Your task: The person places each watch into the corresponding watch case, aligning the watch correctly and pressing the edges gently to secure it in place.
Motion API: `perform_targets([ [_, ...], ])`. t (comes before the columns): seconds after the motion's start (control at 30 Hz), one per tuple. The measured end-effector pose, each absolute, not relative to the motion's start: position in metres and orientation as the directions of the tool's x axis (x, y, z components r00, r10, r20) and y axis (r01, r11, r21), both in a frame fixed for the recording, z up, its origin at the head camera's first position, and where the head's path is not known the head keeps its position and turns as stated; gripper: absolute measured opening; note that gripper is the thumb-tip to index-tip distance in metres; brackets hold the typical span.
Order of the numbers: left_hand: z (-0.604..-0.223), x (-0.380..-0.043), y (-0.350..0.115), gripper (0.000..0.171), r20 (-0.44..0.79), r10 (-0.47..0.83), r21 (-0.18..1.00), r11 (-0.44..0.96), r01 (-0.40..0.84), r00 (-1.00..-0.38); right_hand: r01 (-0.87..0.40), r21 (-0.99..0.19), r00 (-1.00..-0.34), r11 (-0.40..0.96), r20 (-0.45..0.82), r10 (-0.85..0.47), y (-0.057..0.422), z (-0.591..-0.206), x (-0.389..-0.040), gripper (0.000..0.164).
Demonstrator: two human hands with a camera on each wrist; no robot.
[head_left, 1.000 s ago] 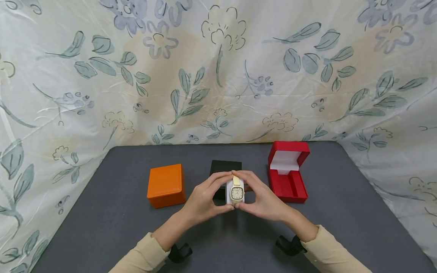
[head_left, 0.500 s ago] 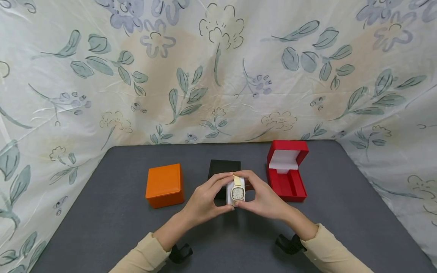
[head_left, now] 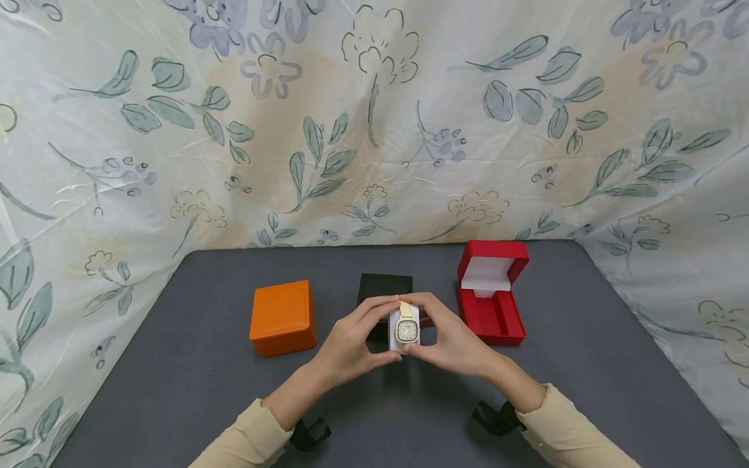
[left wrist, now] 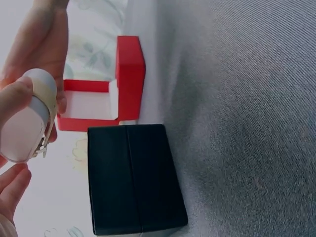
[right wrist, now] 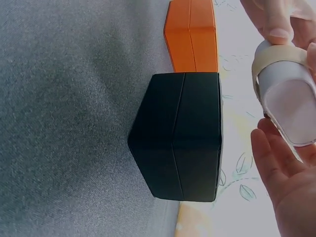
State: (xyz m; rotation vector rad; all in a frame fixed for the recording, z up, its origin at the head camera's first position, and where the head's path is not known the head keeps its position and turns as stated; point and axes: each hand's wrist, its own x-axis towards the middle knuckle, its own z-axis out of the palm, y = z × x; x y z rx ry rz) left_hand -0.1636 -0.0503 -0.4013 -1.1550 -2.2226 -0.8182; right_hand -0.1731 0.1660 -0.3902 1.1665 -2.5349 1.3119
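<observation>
A wristwatch [head_left: 407, 331] with a square face and a cream strap is wrapped round a white cushion [left wrist: 22, 131]. Both hands hold it up above the table, in front of a black box. From the left, the left hand [head_left: 349, 335] grips the cushion between thumb and fingers. On the other side the right hand [head_left: 450, 338] does the same, its thumb by the lower edge of the watch and its fingertips at the top of the strap. In the right wrist view the strap [right wrist: 279, 55] loops round the cushion, whose pale end faces the camera.
Behind the hands stands the closed black box [head_left: 386, 285], partly covered by them. To the left is a closed orange box [head_left: 283, 318]. An open red box [head_left: 493, 335] with a white lid lining stands at the right. All are on a grey table [head_left: 193, 390] before a floral cloth [head_left: 374, 182].
The whole head view shifts slightly at first, then stays still. Both hands keep their hold on the cushion with the watch, which turns or tilts at most slightly.
</observation>
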Motion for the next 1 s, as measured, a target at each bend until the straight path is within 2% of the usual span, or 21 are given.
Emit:
perform_targets([
  [0.17, -0.400, -0.165, -0.050, 0.080, 0.656, 0.532, 0.318, 0.449, 0.835, -0.536, -0.659, -0.657, -0.699, 0.366, 0.356, -0.620, 0.171, -0.394, -0.175, 0.088],
  [0.43, -0.400, -0.165, -0.051, 0.081, 0.635, 0.513, 0.363, 0.461, 0.810, -0.577, -0.653, -0.612, -0.726, 0.447, 0.337, -0.599, 0.180, -0.396, -0.173, 0.098],
  [0.8, -0.402, -0.166, -0.044, 0.080, 0.631, 0.532, 0.366, 0.437, 0.821, -0.565, -0.683, -0.550, -0.719, 0.480, 0.393, -0.573, 0.188, -0.401, -0.172, 0.091],
  [1.0, -0.403, -0.168, -0.037, 0.081, 0.583, 0.555, 0.391, 0.450, 0.803, -0.594, -0.664, -0.563, -0.736, 0.493, 0.376, -0.563, 0.195, -0.402, -0.171, 0.089],
])
